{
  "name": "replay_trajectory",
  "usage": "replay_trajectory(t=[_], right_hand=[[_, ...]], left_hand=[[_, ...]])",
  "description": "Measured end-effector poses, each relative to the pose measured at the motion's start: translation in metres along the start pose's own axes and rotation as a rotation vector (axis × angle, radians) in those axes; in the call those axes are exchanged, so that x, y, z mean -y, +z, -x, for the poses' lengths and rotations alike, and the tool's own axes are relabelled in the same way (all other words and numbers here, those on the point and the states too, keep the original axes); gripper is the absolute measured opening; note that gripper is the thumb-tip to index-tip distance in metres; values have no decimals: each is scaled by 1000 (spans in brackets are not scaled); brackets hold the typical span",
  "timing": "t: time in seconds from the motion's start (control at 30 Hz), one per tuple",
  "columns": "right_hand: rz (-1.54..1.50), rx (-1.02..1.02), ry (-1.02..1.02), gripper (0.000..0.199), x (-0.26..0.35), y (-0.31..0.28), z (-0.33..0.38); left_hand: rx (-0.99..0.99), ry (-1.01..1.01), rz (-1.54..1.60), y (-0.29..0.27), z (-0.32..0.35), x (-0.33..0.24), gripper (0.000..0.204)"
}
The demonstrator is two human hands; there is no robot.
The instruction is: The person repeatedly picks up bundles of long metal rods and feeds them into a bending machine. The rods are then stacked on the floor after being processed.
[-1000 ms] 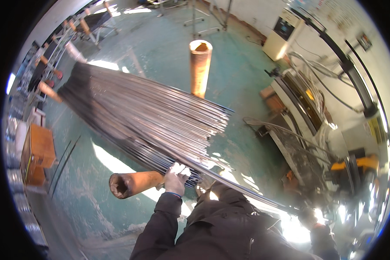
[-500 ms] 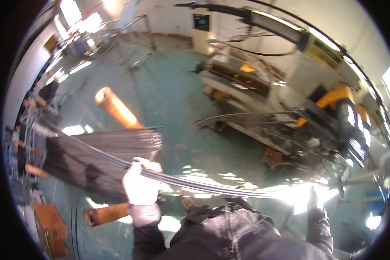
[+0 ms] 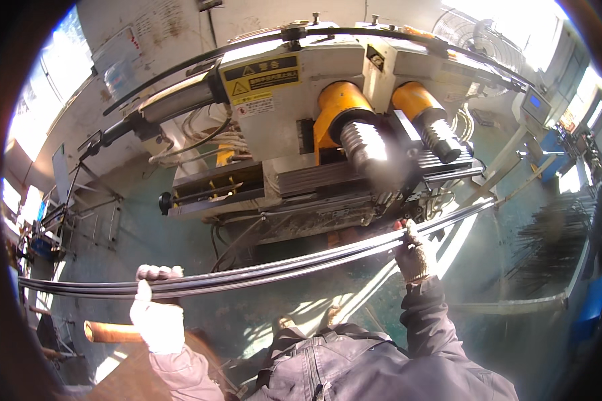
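Observation:
A bundle of several long, thin metal rods [image 3: 281, 269] stretches across in front of me, from the far left to the right, its right end raised farther away. My left hand [image 3: 159, 321], in a pale glove, is closed around the bundle near its left part, fingers over the far side and thumb on the near side. Toward the right end my right hand [image 3: 416, 257], in a knitted glove with reddish fingertips, grips the same rods. The rods hang in the air between me and a large machine [image 3: 281, 123].
The machine carries two orange cylinders [image 3: 344, 100] with ribbed metal shafts facing me. An orange-brown tube [image 3: 114, 332] lies beside my left hand. At right are a pile of thin dark rods [image 3: 548, 244], a metal frame rail [image 3: 515, 307] and a control panel [image 3: 534, 103].
My view has swung right, so the machine now lies straight ahead. Both hands still hold the rods; the right hand has come forward and up, out of the glare.

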State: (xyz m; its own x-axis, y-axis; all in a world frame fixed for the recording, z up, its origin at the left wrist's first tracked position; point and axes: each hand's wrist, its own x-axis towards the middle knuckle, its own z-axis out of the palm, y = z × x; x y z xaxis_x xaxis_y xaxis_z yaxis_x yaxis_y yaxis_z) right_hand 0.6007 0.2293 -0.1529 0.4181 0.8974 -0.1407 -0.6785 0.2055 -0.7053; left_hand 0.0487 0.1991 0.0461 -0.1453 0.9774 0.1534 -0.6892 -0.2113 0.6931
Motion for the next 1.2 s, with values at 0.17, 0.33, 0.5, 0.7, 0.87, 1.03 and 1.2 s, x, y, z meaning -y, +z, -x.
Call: replay_trajectory(t=[0.17,0.33,0.5,0.7,0.87,1.03,1.2], right_hand=[[341,-77,-301,31,34,15,-52],[1736,-235,-1092,28,40,58,-81],[1523,-314,-756,31,27,85,-125],[870,-288,-453,45,4,71,-194],[801,-490,-329,47,-14,50,-240],[2259,-203,-843,17,-3,28,-233],[1845,-244,-512,19,-1,42,-225]], left_hand=[[-153,58,-101,-50,-60,-18,26],[-143,-22,-65,-90,-115,43,18],[-418,-227,104,-103,-171,119,19],[-430,-412,82,-72,-197,181,24],[-276,-502,104,-50,-211,191,32],[-219,-392,218,-89,-234,165,36],[-492,-305,55,-117,-250,155,36]])
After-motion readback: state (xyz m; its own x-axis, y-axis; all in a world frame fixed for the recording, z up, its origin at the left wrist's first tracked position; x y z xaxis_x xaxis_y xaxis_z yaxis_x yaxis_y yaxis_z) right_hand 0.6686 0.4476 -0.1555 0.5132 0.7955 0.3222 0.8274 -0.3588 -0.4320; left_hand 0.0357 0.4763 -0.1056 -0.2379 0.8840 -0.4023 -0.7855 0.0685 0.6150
